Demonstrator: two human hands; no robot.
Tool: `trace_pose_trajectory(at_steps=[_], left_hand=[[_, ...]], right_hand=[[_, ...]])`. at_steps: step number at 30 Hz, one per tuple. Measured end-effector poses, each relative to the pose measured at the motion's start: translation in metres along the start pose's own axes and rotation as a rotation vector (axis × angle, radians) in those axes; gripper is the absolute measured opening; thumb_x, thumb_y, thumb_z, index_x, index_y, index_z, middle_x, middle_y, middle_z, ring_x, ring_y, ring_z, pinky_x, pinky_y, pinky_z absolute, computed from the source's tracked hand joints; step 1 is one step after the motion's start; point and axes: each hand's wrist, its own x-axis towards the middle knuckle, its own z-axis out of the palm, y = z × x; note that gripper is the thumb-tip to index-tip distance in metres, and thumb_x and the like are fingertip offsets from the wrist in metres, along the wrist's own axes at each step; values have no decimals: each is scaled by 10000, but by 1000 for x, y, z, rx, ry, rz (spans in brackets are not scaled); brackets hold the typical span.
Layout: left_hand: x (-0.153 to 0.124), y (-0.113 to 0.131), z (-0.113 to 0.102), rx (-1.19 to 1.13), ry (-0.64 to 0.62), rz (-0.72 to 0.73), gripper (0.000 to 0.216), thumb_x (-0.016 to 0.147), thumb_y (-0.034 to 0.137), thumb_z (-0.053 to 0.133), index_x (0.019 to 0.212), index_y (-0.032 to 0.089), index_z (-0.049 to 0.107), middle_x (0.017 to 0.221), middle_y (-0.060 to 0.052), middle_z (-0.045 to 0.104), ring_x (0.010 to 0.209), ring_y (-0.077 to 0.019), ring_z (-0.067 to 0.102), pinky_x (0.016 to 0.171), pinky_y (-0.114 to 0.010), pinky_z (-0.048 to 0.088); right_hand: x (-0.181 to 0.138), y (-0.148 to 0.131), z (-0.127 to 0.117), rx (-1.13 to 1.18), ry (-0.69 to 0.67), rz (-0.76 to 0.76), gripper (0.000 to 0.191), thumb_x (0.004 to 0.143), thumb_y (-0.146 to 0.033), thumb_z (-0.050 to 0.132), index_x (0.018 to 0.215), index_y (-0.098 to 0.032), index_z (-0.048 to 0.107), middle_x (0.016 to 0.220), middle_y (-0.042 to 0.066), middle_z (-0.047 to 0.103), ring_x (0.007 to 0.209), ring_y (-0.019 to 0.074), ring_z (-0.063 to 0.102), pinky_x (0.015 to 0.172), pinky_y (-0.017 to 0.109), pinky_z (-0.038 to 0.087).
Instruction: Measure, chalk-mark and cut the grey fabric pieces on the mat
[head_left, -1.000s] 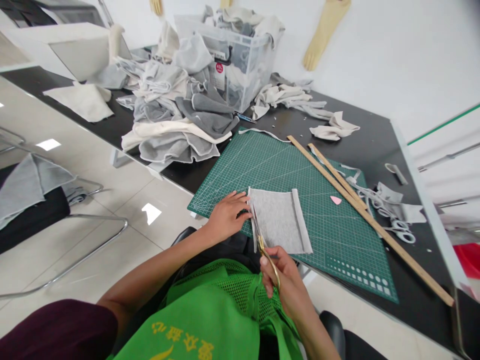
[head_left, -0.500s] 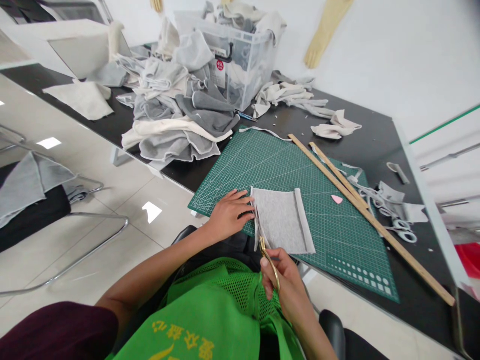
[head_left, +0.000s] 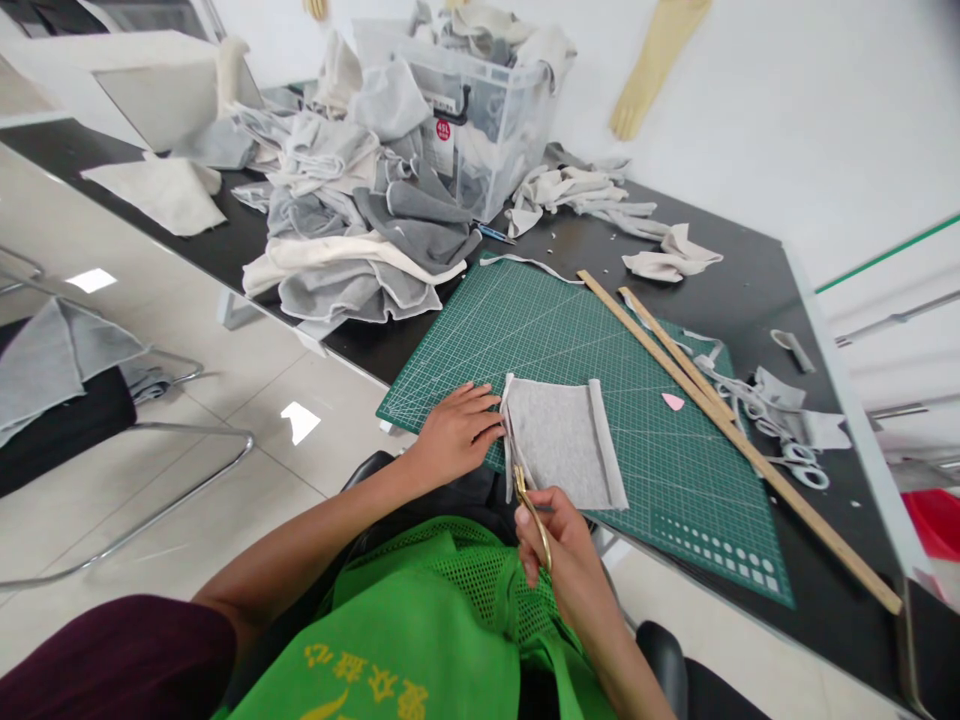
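A grey piece of fabric lies near the front edge of the green cutting mat, with its left and right edges curled up. My right hand is closed around the gold handles of a pair of scissors. The blades point away from me along the fabric's left edge, where a narrow strip stands apart from the main piece. My left hand lies flat with fingers stretched out, the fingertips at that left edge.
Two wooden rulers cross the mat's right side, near a pink chalk piece. White-handled scissors lie among scraps at the right. A heap of grey cloth and a clear plastic bin stand at the back.
My right hand and the scissors have shifted slightly forward and to the left along the fabric's left edge. My left hand stays nearly in place.
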Motion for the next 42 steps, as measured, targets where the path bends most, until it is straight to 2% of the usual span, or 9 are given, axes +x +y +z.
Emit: trace_pose_trajectory(at_steps=[9,21,42], left_hand=[[-1,-1,1,2,7,5,197,952,283,599,1071,241,750,1244,-29,710,1286,-233,591,1175,-500,394],[-1,-1,0,-5,4,-5,184,946,288,613,1060,251,753,1249,-20,708,1290,-227,587,1181,-491,388],[0,-2,1,-20,25,4,128,911,251,655,958,243,774,1223,-28,718,1251,-246,617,1151,-500,414]], right_hand=[[0,2,4,5,1,-30,329,908,-508,660,985,-238,489,551,-116,461,399,59,390,384,166,325],[-3,4,6,-29,15,-3,368,880,-545,673,988,-240,498,534,-117,448,388,59,379,380,163,317],[-7,5,3,0,-14,-35,315,938,-505,628,1023,-232,496,571,-117,439,402,40,358,393,159,292]])
